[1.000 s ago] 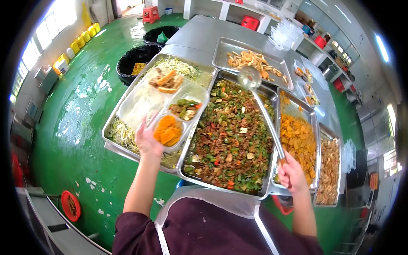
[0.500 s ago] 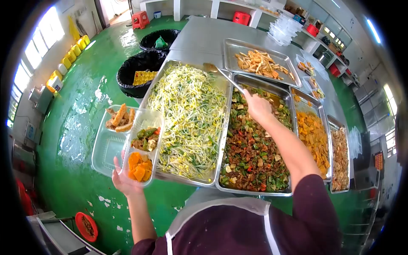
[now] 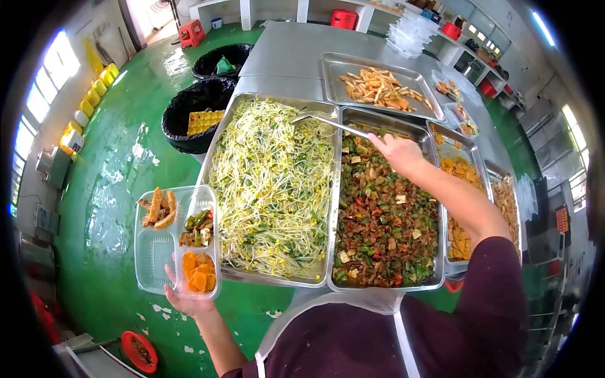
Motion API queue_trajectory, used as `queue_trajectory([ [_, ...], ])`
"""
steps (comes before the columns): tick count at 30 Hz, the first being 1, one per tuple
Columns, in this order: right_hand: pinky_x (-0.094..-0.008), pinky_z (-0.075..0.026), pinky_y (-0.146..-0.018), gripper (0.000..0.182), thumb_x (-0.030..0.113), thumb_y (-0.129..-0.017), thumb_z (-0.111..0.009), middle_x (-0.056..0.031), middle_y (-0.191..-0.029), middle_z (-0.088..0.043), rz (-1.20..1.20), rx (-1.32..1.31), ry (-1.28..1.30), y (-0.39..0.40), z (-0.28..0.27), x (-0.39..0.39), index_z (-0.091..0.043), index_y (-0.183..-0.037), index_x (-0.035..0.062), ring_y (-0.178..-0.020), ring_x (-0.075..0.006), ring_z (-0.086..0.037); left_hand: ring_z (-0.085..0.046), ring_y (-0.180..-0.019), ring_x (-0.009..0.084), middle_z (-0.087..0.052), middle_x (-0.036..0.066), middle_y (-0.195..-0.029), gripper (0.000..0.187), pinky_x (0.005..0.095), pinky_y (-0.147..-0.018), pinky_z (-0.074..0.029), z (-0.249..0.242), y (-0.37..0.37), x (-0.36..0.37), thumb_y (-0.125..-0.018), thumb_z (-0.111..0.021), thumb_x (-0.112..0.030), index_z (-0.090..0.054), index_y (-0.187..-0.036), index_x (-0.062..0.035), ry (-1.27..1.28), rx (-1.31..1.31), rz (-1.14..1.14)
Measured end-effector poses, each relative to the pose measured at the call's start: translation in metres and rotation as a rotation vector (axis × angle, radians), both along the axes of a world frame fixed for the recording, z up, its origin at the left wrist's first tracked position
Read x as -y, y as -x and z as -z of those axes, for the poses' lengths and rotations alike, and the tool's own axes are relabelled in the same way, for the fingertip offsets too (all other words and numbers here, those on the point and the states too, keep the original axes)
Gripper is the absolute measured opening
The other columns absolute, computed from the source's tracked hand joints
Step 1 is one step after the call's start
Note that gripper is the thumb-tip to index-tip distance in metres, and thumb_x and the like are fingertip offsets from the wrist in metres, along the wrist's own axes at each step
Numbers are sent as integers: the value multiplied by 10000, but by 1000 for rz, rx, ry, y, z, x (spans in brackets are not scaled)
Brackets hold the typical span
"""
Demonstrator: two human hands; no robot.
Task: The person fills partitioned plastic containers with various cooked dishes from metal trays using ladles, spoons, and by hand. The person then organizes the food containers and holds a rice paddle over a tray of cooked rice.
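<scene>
My left hand (image 3: pixel 192 305) holds a clear plastic meal tray (image 3: pixel 153 255) from below, beside the left edge of the sprout pan. Fried strips (image 3: pixel 159 209), a mixed vegetable dish (image 3: pixel 198 228) and orange chunks (image 3: pixel 200 272) fill three of its compartments; the large one is bare. Closed around a long metal serving spoon (image 3: pixel 343 128), my right hand (image 3: pixel 403 154) is above the pan of diced meat and peppers (image 3: pixel 384 233). The spoon's head lies at the top of the bean sprouts (image 3: pixel 271 189), partly hidden among them.
A shallow tray of fried strips (image 3: pixel 384 88) sits behind, with pans of orange food (image 3: pixel 460 170) and shredded food (image 3: pixel 504 189) at right. Stacked clear containers (image 3: pixel 413 34) stand on the steel table (image 3: pixel 283 50). Black-lined bins (image 3: pixel 179 113) flank it; a red basin (image 3: pixel 139 353) is on the floor.
The spoon's head has dropped and moved left onto the sprouts, its handle now flatter. The meal tray has turned and shifted slightly lower with my left hand. The whole view has shifted a little.
</scene>
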State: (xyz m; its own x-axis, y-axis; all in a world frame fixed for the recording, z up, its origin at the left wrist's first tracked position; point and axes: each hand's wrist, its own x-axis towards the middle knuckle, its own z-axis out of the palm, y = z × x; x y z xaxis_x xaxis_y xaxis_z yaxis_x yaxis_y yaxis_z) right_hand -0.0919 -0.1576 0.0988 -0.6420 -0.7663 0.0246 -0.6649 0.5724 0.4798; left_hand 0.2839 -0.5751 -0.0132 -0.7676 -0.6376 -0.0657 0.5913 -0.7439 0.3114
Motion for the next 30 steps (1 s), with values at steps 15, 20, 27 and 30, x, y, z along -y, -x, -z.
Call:
queue_trajectory([
  [15, -254, -391, -377, 304, 34, -921, -363, -80, -732, -464, 909, 1110, 407, -51, -60, 52, -395, -1224, 19, -465, -110, -392, -251, -1353, 335, -280, 77, -1475, 524, 574, -1086, -204, -14, 35, -2, -843, -530, -403, -476, -1303, -158, 41, -82, 60],
  [20, -214, -347, -365, 70, 50, -923, -379, -27, -671, -422, 1005, 1399, 884, -56, -35, 85, -437, -943, 17, -477, -87, -388, -266, -1345, 335, -291, 81, -1467, 509, 576, -1082, -214, -10, 43, -6, -836, -538, -408, -500, -1280, -164, 25, -77, 65],
  [27, -326, -439, -441, 332, 16, -879, -384, -124, -716, -512, 611, 850, 465, -41, -3, 96, -417, -1208, -14, -532, -197, -514, -275, -1336, 347, -307, 84, -1455, 509, 580, -1077, -226, -25, 50, -13, -830, -548, -405, -498, -1275, -164, 39, -93, 64],
  [30, -390, -469, -504, 360, 42, -872, -402, -181, -781, -579, 409, 571, 300, -25, 15, 74, -415, -1229, -7, -662, -279, -599, -275, -1336, 348, -302, 86, -1458, 504, 582, -1073, -234, -28, 48, -17, -830, -548, -402, -494, -1272, -165, 53, -101, 53],
])
